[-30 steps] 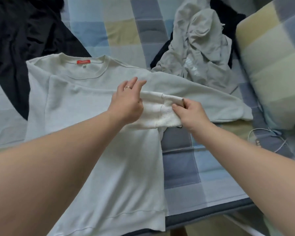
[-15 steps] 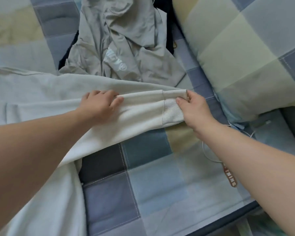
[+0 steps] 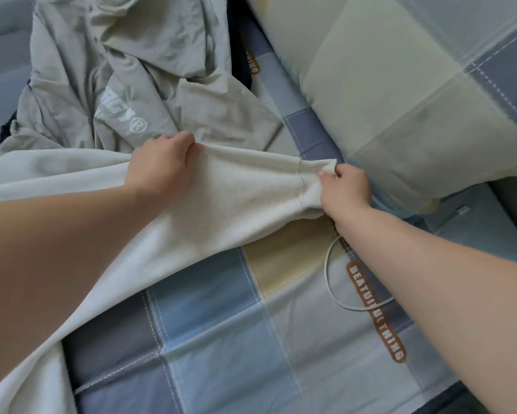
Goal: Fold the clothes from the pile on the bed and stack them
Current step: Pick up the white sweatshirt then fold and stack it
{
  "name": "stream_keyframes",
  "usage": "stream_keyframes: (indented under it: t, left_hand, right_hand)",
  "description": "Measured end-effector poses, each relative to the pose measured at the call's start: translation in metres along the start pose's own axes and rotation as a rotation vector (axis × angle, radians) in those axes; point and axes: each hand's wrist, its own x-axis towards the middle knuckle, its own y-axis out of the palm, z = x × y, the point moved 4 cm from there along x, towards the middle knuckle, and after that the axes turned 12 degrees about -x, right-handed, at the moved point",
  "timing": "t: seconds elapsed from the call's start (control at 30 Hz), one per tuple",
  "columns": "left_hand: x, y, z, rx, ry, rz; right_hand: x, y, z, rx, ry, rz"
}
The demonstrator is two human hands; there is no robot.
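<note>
— Beside the pillow [image 3: 400,100], the cream sweatshirt sleeve [image 3: 245,192] is held above the checked bed sheet [image 3: 221,339]. Its ribbed cuff [image 3: 311,174] is pinched by the right hand [image 3: 343,189], and thick fleece is bunched in the left hand [image 3: 161,165], farther from the pillow. How is it best folded?

— The sleeve should probably be drawn taut, then laid flat across the body, away from the pillow, so the soft knit is not creased. The crumpled grey hoodie [image 3: 131,85] and the white cable [image 3: 328,264] are best left undisturbed.
</note>
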Motion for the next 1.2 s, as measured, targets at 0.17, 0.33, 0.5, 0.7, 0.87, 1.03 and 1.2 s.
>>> stream_keyframes:
  t: [0.17,0.33,0.5,0.7,0.87,1.03,1.2]
  left_hand:
    - [0.005,0.024,0.011,0.045,-0.057,0.132]
    - [-0.011,0.001,0.026,0.017,-0.129,0.172]
    - [-0.038,-0.049,0.093,0.107,-0.175,0.279]
    - [-0.064,-0.099,0.158,0.254,-0.202,0.308]
    - [-0.074,-0.117,0.192,0.36,-0.24,0.259]
    - [-0.072,-0.127,0.193,0.255,-0.115,0.033]
    - [-0.042,-0.114,0.184,0.154,-0.15,-0.034]
  right_hand:
    - [0.003,0.001,-0.006,-0.216,0.018,0.021]
    - [-0.038,-0.008,0.025,-0.493,-0.344,-0.16]
    - [-0.095,0.053,0.116,-0.483,-0.867,0.101]
    - [-0.089,0.125,0.17,-0.853,-0.78,0.292]
    - [-0.084,0.13,0.175,-0.883,-0.73,0.227]
    - [-0.067,0.114,0.184,-0.523,-0.601,0.212]
    - [-0.051,0.113,0.181,-0.599,-0.522,0.045]
